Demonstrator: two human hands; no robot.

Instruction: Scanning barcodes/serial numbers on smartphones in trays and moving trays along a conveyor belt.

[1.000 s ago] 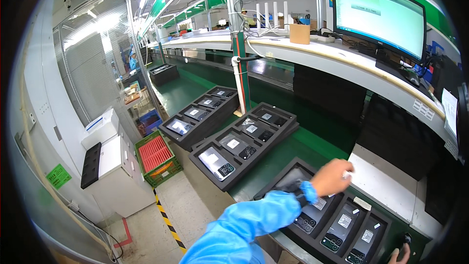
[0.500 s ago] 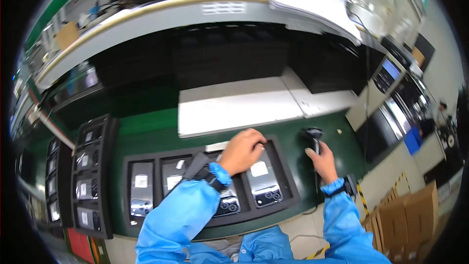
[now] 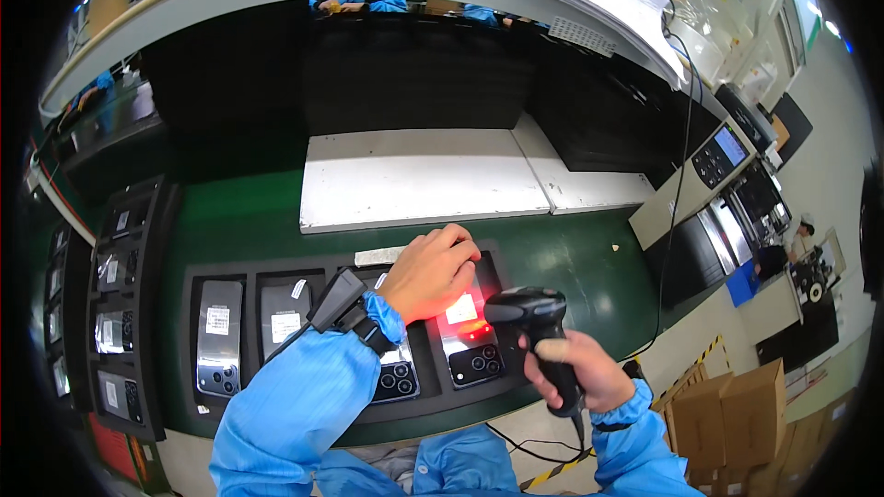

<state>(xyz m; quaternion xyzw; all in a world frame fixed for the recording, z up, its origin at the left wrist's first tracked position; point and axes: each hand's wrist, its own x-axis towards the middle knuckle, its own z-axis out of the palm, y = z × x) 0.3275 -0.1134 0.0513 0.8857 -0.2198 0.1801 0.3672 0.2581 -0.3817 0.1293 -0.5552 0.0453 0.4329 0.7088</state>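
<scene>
My right hand [image 3: 589, 368] is wrapped round the handle of a black barcode scanner [image 3: 532, 311]. The scanner's red light falls on the white label of the rightmost smartphone [image 3: 471, 340] in a dark foam tray [image 3: 460, 405]. My left hand [image 3: 431, 276] rests at that phone's far end, fingers curled together. Whatever its fingertips grip is hidden. Other phones lie back up in the tray's slots: one at the far left [image 3: 219, 336], a second [image 3: 284, 308] partly behind my left sleeve, and a third [image 3: 396, 377] below my left wrist. A black device is strapped to my left wrist [image 3: 341, 299].
Two more phone trays [image 3: 152, 304] stand at the left. Behind lies a white board [image 3: 414, 179] under a shelf with papers [image 3: 599, 0]. On the right are a machine with a small screen [image 3: 723, 152] and cardboard boxes [image 3: 727, 414]. The scanner's cable hangs near the bench edge.
My right hand has brought the scanner from the bench's right side over to the rightmost phone, and its red light now shows. My left hand stays at the phone's far end. The view has shifted.
</scene>
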